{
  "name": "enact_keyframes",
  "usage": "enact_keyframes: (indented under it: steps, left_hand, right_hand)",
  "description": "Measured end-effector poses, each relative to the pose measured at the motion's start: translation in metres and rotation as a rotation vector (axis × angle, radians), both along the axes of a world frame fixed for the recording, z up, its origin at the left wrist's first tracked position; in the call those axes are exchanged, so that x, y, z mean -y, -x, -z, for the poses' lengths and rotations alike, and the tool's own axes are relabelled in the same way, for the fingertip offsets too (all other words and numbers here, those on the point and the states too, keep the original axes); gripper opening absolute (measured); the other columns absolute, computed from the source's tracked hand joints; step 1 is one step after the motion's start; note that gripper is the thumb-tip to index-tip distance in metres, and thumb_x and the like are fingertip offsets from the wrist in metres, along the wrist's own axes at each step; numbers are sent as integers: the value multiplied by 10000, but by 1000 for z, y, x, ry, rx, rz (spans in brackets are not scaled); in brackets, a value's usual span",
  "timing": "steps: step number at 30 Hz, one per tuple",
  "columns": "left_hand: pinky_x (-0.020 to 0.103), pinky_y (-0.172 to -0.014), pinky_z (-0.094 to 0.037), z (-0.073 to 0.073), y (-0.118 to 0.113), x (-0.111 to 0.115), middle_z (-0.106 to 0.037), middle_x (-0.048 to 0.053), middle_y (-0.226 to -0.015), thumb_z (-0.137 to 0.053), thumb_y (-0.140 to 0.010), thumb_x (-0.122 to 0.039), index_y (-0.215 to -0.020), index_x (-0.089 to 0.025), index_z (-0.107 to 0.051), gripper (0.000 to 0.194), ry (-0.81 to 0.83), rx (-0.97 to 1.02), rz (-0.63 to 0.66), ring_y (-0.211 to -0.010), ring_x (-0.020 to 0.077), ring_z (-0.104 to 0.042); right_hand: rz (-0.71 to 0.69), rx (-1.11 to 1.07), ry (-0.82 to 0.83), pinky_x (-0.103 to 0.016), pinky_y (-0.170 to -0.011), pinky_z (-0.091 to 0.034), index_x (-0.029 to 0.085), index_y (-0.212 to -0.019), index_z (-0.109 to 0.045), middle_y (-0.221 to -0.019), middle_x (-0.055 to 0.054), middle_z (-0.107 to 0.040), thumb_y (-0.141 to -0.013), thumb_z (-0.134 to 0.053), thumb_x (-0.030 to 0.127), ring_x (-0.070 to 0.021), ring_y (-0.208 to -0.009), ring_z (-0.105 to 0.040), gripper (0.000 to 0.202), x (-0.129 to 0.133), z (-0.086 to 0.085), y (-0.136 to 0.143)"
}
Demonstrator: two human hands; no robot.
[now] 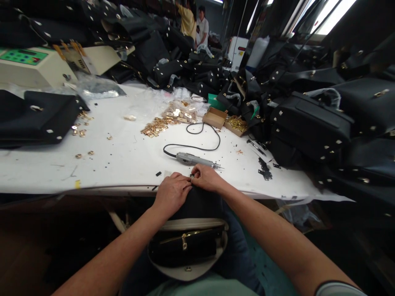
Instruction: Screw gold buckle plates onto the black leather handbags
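Observation:
A black handbag (200, 207) lies across the lap, its flap reaching up to the table edge. The bag's light-lined mouth gapes toward me, with a gold zipper pull (184, 241) inside. My left hand (173, 192) is closed on the far end of the flap. Close beside it, my right hand (206, 177) pinches at a small metal fitting (192, 176) on that end. The fingertips partly hide the fitting. Just beyond both hands, a grey electric screwdriver (196, 159) lies on the table, its bit pointing right.
Gold hardware pieces (156, 126) are heaped on the white table (138, 164), near a small cardboard box (237, 124) of gold parts. Black bags (308, 123) crowd the right and back. A folded bag (37, 117) and a beige machine (33, 68) stand left. Two people (202, 26) are far behind.

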State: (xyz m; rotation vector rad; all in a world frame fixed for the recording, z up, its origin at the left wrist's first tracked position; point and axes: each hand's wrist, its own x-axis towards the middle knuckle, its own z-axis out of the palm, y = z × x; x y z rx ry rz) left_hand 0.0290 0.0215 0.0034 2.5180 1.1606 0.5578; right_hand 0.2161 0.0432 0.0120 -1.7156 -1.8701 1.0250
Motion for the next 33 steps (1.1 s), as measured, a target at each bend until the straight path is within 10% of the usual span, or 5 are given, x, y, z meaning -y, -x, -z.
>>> enact_keyframes:
  steps: [22, 33]
  left_hand:
    - [383, -746, -495, 6, 6, -8, -707, 32, -1123, -490, -971, -173, -1075, -263, -717, 266, -207, -138, 110, -1016, 253, -612]
    - [363, -749, -506, 17, 6, -16, -732, 7, -1093, -528, -921, -263, -1051, -275, -732, 242, -390, -90, 126, -1001, 243, -636]
  right_hand:
    - [176, -409, -36, -209, -568, -419, 193, -891, -695, -681, 40, -618, -765, -642, 165, -109, -618, -559, 140, 8, 6, -16]
    - [267, 232, -406, -247, -739, -429, 241, -882, -715, -891, 8, -687, -821, -690, 322, -141, -813, -611, 105, -27, -7, -77]
